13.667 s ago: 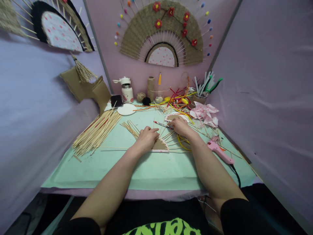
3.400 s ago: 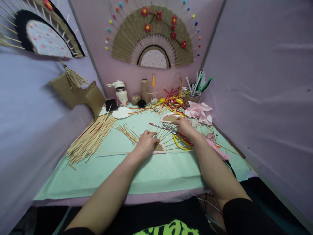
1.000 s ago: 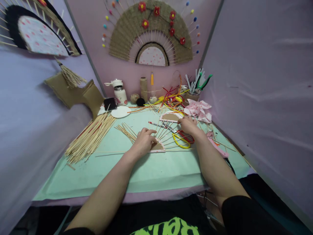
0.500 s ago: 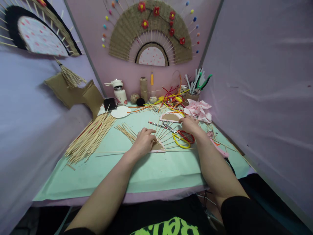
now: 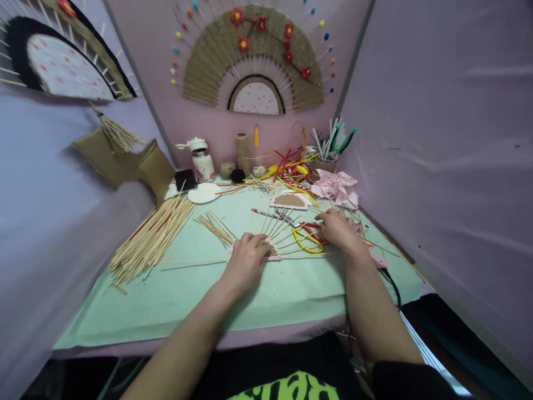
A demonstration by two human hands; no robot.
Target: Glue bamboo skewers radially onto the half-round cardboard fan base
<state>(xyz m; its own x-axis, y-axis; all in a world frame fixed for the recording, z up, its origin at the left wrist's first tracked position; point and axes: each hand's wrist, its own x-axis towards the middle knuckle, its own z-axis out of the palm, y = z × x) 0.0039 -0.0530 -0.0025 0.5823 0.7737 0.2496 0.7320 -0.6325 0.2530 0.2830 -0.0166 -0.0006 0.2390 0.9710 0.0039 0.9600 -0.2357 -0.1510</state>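
My left hand (image 5: 247, 254) lies palm down with bent fingers on a small cardboard half-disc (image 5: 273, 256) with a pink edge, holding it against the green mat (image 5: 175, 289). Thin bamboo sticks (image 5: 278, 225) fan out from under that hand. My right hand (image 5: 341, 229) rests on the mat to the right with its fingers spread and nothing in it. Its fingertips lie beside the yellow and red scissors (image 5: 307, 240). A second cardboard half-disc (image 5: 289, 200) sits farther back, apart from both hands.
A big bundle of bamboo sticks (image 5: 152, 236) lies at the left, a smaller one (image 5: 214, 225) nearer my left hand. A pink glue gun (image 5: 377, 258) sits behind my right wrist. Twine spools, a white bottle (image 5: 202, 161), a tool cup (image 5: 327, 161) and pink paper (image 5: 337, 186) crowd the back.
My right hand has drawn back from the far half-disc to the mat beside the scissors. My left hand stays on the near half-disc, fingers more bent.
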